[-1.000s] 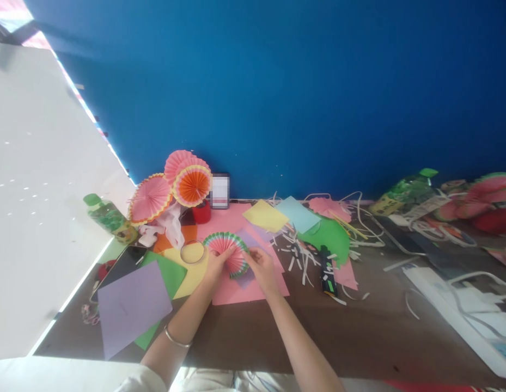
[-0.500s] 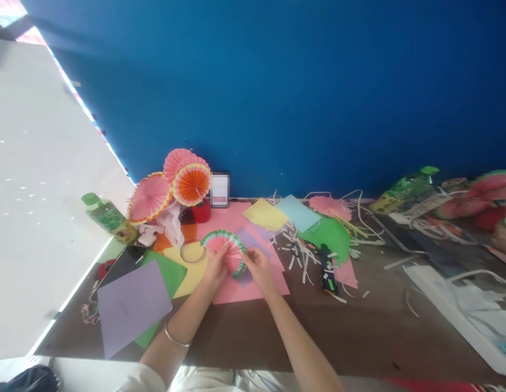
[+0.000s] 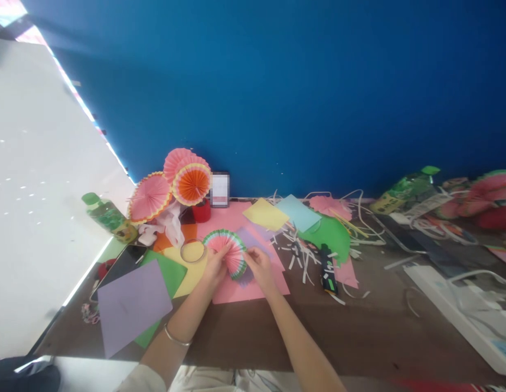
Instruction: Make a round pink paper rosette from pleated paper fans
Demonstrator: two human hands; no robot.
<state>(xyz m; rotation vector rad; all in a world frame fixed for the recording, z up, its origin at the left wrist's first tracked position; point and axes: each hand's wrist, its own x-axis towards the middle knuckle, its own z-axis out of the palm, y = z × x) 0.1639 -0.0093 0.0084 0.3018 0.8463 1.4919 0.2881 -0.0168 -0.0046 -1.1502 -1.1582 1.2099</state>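
Note:
A pleated paper fan [image 3: 235,251], pink with a white and green rim, is spread above the coloured sheets at the middle of the table. My left hand [image 3: 215,265] is closed on its lower left part, the thumb lying over the folds. At the fan's right edge, my right hand [image 3: 259,267] pinches the rim between thumb and fingers. Beneath the hands lies a pink sheet [image 3: 273,284]. A roll of tape [image 3: 182,253] rests on yellow paper just left of the fan.
Finished paper rosettes [image 3: 150,197] stand at the back left beside a red cup [image 3: 201,211] and a green-capped bottle [image 3: 109,216]. A purple sheet [image 3: 134,305] lies front left. Paper scraps, a black tool [image 3: 328,269], cables and a power strip [image 3: 452,316] are on the right.
Both hands keep their hold on the fan, which has shifted very slightly. At the far right edge, another person's hand has moved out of view.

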